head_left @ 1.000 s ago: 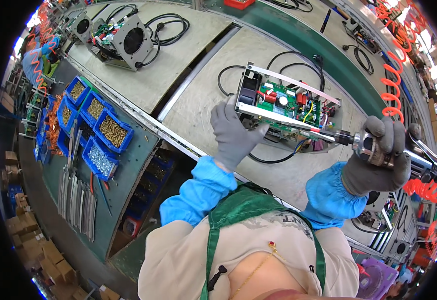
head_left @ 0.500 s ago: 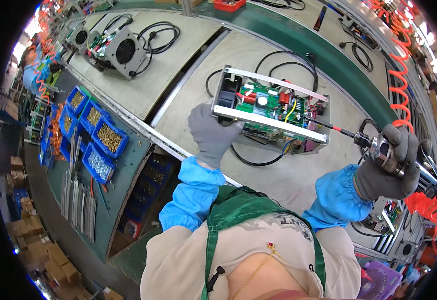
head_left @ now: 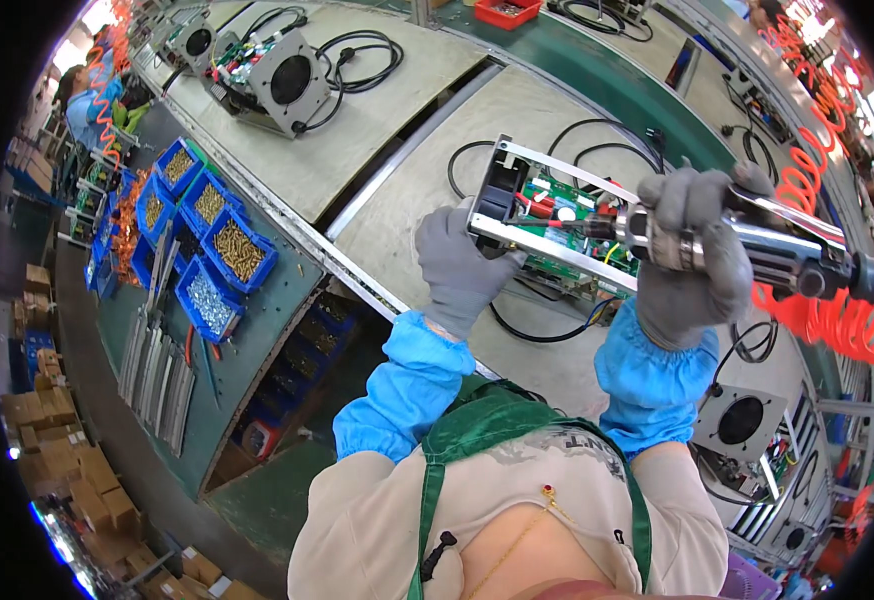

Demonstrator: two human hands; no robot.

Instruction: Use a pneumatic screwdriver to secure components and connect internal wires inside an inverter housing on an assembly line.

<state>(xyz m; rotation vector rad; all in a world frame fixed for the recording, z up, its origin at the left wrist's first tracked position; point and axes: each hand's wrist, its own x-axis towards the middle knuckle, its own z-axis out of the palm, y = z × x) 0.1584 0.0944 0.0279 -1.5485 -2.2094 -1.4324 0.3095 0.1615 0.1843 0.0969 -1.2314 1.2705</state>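
Observation:
An open metal chassis lies before me, with a green circuit board between its pale side rails and a black fan at the left end. My left hand, in a grey glove, grips the near corner by the fan, thumb against the rail. Wrapped in my grey-gloved right hand is an air screwdriver, held over the chassis's right half. Its bit points left over the board toward the fan end; whether the tip touches anything cannot be made out. The hand and tool hide the chassis's right end.
Blue bins of screws and small parts stand on the left bench, beside metal strips. Another fan unit sits farther up the line, one more at right. Red coiled air hose hangs below the screwdriver. Black cables lie behind the chassis.
My right hand has brought the screwdriver left and up, from beyond the chassis's right end to over the board. My left hand keeps its grip; the whole view has shifted slightly.

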